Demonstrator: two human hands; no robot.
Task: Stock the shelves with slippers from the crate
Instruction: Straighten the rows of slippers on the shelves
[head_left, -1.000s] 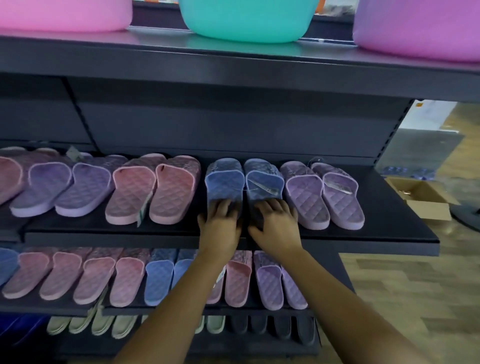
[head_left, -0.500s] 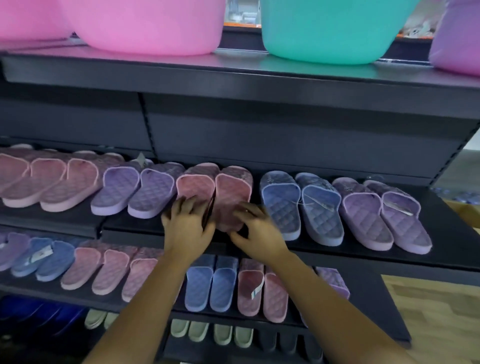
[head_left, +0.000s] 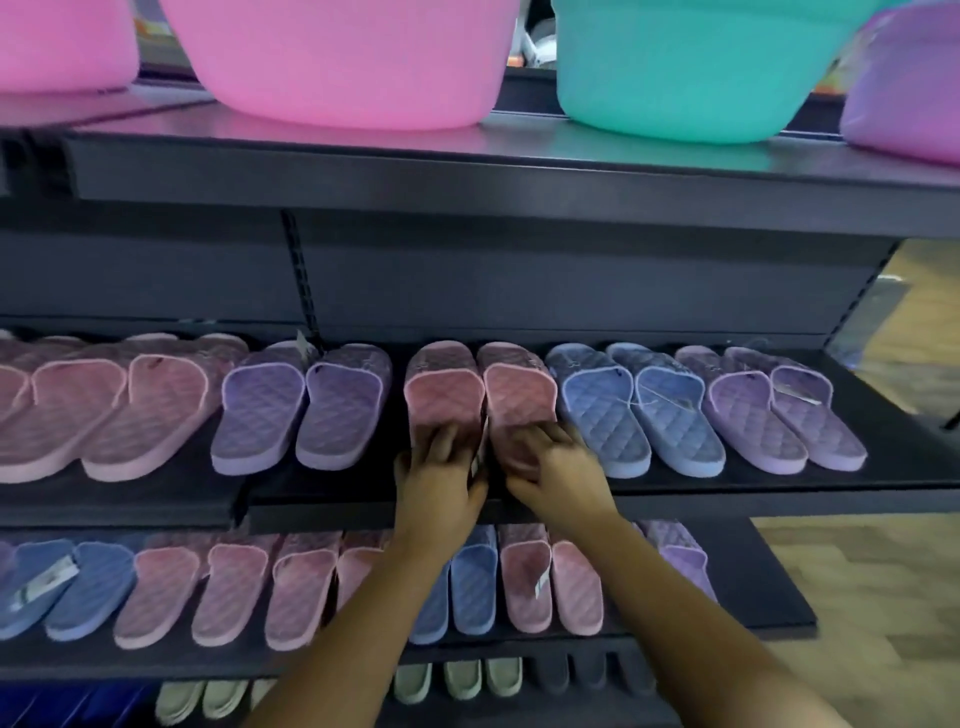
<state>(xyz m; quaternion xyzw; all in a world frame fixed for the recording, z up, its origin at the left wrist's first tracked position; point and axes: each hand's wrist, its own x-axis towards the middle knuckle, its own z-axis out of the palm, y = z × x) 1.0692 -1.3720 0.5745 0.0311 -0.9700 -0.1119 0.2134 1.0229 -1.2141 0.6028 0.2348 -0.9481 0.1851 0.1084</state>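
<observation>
Head view: pink slipper pair on middle shelf, heels near front edge. Left hand, right hand each laid over one heel; blurred, grip or flat press indeterminable. Blue pair touching on right; narrow bare gap toward purple pair on left.

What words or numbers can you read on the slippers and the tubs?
No text here can be read.
Left tag on a blue slipper, lower shelf: too blurred to read.
Right tag on a lilac slipper: too blurred to read.
Pink tub and teal tub: no writing shows.
</observation>
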